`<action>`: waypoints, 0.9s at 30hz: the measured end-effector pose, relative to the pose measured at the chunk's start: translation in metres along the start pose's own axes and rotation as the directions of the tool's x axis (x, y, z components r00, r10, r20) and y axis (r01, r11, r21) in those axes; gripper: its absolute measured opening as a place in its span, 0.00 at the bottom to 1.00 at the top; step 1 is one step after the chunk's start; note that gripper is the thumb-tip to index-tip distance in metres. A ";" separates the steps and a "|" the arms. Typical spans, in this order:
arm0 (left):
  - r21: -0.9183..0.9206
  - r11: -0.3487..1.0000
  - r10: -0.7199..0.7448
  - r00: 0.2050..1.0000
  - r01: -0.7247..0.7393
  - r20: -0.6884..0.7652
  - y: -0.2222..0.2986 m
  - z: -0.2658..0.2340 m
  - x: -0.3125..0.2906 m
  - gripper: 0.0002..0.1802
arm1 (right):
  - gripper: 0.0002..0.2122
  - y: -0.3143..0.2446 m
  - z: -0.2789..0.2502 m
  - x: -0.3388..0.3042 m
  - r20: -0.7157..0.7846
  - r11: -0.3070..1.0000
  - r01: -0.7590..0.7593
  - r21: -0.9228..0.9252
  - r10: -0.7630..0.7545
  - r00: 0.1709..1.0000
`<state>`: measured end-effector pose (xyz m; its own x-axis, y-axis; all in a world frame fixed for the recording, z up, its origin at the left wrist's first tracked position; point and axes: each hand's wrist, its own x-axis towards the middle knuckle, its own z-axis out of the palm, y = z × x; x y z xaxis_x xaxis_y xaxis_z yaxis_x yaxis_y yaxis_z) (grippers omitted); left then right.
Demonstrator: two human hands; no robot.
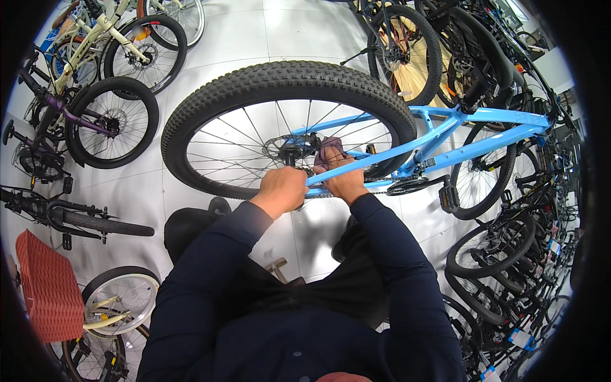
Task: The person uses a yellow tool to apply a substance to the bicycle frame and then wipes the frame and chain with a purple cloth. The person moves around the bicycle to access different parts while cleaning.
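Observation:
A light blue bicycle frame lies across in front of me, its rear end between my hands. The rear wheel, with a black knobby tyre and thin spokes, stands behind that end. My left hand is closed at the tip of the frame, close to the wheel's hub; its fingertips are partly hidden. My right hand reaches past the blue tube and is closed on a purplish-brown cloth beside the sprocket and chain. The pedal and crank are to the right.
Several bicycles stand at the left, one with a purple frame and one cream. A red woven basket sits at lower left. Dense rows of bicycles fill the right, with a black tyre at the back. The floor is pale tile.

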<state>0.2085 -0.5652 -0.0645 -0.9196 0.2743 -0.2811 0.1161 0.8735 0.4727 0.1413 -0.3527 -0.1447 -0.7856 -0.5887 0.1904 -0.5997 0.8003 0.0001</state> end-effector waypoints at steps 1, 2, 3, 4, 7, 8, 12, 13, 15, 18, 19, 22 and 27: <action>0.003 1.000 -0.003 1.000 0.003 0.001 0.000 0.000 0.000 0.12 | 0.29 -0.002 0.001 0.002 0.032 0.999 -0.038 -0.039 0.040 0.999; 0.002 1.000 -0.007 1.000 0.007 0.001 0.000 0.000 0.000 0.12 | 0.30 -0.002 0.003 0.004 0.082 0.998 -0.051 -0.021 0.052 0.995; 0.001 1.000 -0.010 1.000 0.010 0.003 0.000 0.000 0.000 0.12 | 0.30 -0.002 0.004 0.006 0.131 0.997 -0.074 -0.010 0.075 0.989; 0.001 1.000 -0.008 1.000 0.008 0.000 0.001 0.000 0.000 0.12 | 0.31 0.000 0.005 0.007 0.214 0.993 -0.120 -0.010 0.120 0.970; 0.001 1.000 -0.007 1.000 0.007 -0.002 0.001 -0.001 0.000 0.12 | 0.33 0.011 0.006 0.008 0.321 0.971 -0.205 0.122 0.156 0.934; 0.000 1.000 -0.005 1.000 0.005 -0.002 0.001 -0.001 0.000 0.12 | 0.33 0.017 0.006 0.007 0.325 0.972 -0.159 0.171 0.096 0.941; 0.022 1.000 0.001 1.000 -0.001 0.012 0.000 0.000 0.003 0.11 | 0.32 0.028 0.007 0.004 0.336 0.957 -0.147 0.250 0.057 0.940; 0.017 1.000 0.002 1.000 -0.002 0.010 0.000 0.001 0.003 0.11 | 0.32 0.027 0.007 0.004 0.351 0.951 -0.197 0.236 0.106 0.930; 0.013 1.000 0.009 1.000 -0.009 0.009 -0.001 0.002 0.003 0.11 | 0.32 0.021 0.006 0.005 0.299 0.964 -0.170 0.202 0.105 0.948; -0.006 1.000 -0.015 1.000 0.015 -0.009 0.001 0.002 0.001 0.11 | 0.33 0.013 0.001 0.008 0.383 0.948 -0.267 0.171 0.186 0.905; -0.007 1.000 -0.013 1.000 0.013 -0.005 0.001 0.001 0.001 0.11 | 0.34 0.012 -0.001 0.009 0.434 0.935 -0.315 0.164 0.218 0.874; -0.007 1.000 -0.023 1.000 0.023 0.015 0.004 -0.005 -0.001 0.11 | 0.34 0.015 -0.002 0.010 0.433 0.927 -0.308 0.215 0.192 0.881; -0.001 0.998 -0.056 0.997 0.057 0.044 0.007 -0.008 -0.001 0.10 | 0.25 0.031 0.025 0.006 0.305 0.896 -0.229 0.381 0.112 0.946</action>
<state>0.2069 -0.5628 -0.0540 -0.9073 0.2421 -0.3438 0.0634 0.8871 0.4573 0.1141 -0.3339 -0.1677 -0.8566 -0.5019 -0.1198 -0.4150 0.8082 -0.4179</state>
